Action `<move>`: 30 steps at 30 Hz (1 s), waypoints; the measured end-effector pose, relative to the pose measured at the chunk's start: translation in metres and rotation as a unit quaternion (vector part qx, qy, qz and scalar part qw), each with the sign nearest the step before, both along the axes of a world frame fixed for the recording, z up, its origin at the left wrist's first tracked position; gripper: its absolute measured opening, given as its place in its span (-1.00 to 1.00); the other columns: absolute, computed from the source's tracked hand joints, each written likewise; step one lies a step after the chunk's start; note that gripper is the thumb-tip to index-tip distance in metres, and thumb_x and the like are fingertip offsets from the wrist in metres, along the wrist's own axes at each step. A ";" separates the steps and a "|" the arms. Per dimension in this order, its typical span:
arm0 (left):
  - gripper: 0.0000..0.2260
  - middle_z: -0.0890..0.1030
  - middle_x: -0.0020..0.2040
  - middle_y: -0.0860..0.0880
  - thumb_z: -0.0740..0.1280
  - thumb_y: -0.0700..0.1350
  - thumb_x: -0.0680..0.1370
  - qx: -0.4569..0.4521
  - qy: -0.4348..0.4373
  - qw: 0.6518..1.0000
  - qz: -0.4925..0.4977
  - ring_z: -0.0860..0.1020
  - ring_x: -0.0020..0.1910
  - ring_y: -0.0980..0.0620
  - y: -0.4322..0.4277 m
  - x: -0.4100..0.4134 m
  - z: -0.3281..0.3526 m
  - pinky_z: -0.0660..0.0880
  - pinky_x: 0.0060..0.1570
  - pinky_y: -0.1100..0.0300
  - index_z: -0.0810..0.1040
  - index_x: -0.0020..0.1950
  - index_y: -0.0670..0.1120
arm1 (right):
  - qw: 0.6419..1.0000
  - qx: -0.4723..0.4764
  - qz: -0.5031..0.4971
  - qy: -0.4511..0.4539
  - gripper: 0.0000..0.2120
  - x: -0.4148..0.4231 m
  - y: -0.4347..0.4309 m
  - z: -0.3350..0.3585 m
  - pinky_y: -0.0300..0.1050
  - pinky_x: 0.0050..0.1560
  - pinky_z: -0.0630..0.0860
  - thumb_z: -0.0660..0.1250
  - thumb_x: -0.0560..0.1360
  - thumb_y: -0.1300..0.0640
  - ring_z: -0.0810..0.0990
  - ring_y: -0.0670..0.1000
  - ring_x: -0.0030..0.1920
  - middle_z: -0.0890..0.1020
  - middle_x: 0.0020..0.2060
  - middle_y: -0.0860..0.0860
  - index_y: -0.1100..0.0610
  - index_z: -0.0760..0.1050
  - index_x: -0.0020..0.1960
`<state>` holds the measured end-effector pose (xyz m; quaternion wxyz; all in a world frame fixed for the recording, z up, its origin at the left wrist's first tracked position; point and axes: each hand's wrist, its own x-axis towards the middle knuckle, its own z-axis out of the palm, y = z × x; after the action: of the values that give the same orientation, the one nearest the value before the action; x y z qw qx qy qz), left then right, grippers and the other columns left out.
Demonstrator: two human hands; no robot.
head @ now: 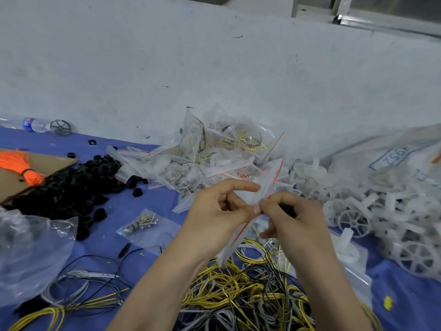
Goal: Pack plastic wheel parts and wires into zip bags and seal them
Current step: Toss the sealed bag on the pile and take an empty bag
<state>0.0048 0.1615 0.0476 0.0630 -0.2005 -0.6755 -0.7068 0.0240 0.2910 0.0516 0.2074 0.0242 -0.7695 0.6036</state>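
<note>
Wire tangle (238, 299) under left hand (214, 211) and right hand (296, 218) (both pinch-tight) on zip bag (232, 244).

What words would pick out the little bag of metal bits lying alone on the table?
Find the heap of black rings on the left of the blue table. Between its near edge and the left hand, one small bag lies flat alone. Unlike the piled bags behind, it holds shiny metal bits, no wires.

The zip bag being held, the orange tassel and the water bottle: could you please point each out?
zip bag (239, 235), head view, red seal strip
orange tassel (13, 160), head view, fanned strands
water bottle (31, 124), head view, blue label
</note>
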 end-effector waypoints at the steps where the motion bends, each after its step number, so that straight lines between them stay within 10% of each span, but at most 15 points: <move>1: -0.77 0.50 -0.43 0.02 0.44 -0.29 0.42 0.004 -0.002 1.000 0.007 0.52 -0.32 0.06 -0.001 -0.001 0.000 0.50 -0.19 0.25 0.63 -0.07 0.04 | 1.000 0.007 -0.006 -0.003 -0.73 -0.001 0.002 -0.001 -0.19 -0.45 0.55 0.33 0.44 0.27 0.38 -0.14 -0.54 0.40 -0.62 -0.09 0.14 0.52 -0.43; 9: -0.68 0.45 -0.25 0.01 0.31 -0.31 0.53 -0.110 0.099 0.977 0.151 0.47 -0.31 0.08 -0.015 -0.007 -0.001 0.35 -0.27 0.45 0.58 -0.17 0.14 | 0.980 0.176 -0.045 -0.076 -0.72 -0.003 0.020 -0.004 0.04 -0.30 0.47 0.32 0.39 0.16 0.33 -0.08 -0.51 0.37 -0.62 -0.08 0.13 0.41 -0.48; 14: -0.62 0.57 -0.05 0.09 0.26 -0.43 0.49 -0.260 0.147 0.940 0.167 0.48 -0.13 0.34 -0.017 -0.008 -0.003 0.30 -0.13 0.56 0.69 -0.29 -0.01 | 0.997 -0.030 -0.028 -0.070 -0.77 0.000 0.035 0.006 -0.10 -0.36 0.28 0.15 0.48 0.34 0.32 0.01 -0.41 0.41 -0.44 0.02 0.16 0.45 -0.30; 20: -0.81 0.51 -0.11 0.22 0.48 -0.22 0.41 -0.284 0.177 0.934 0.125 0.49 -0.27 0.21 -0.003 -0.004 -0.003 0.32 -0.25 0.52 0.68 0.01 -0.07 | 0.974 -0.178 0.125 0.058 -0.73 0.023 0.018 0.025 -0.16 -0.36 0.56 0.01 0.53 0.45 0.61 0.06 -0.36 0.62 -0.34 0.12 0.20 0.42 0.01; 26: -0.56 0.40 -0.09 0.12 0.56 -0.08 0.26 -0.365 0.180 0.909 0.093 0.37 -0.35 0.27 0.003 0.002 -0.004 0.30 -0.27 0.48 0.60 0.10 -0.07 | 0.948 0.317 -0.022 -0.028 -0.85 0.012 -0.007 0.002 0.00 -0.04 0.52 0.28 0.51 0.16 0.59 0.06 -0.03 0.63 -0.07 0.05 0.02 0.41 0.05; 30: -0.39 0.37 0.05 0.12 0.56 0.01 0.26 -0.396 0.142 0.902 0.098 0.37 -0.28 0.23 -0.002 -0.003 -0.007 0.28 -0.23 0.55 0.50 0.28 -0.06 | 0.978 0.209 -0.007 -0.021 -0.77 0.004 -0.003 -0.002 -0.24 -0.06 0.54 0.42 0.43 0.07 0.58 -0.16 -0.06 0.62 -0.08 -0.12 0.00 0.52 0.08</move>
<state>0.0021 0.1597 0.0405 0.1425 -0.2398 -0.8999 -0.3353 0.0279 0.2877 0.0500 0.1856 0.0492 -0.8828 0.4288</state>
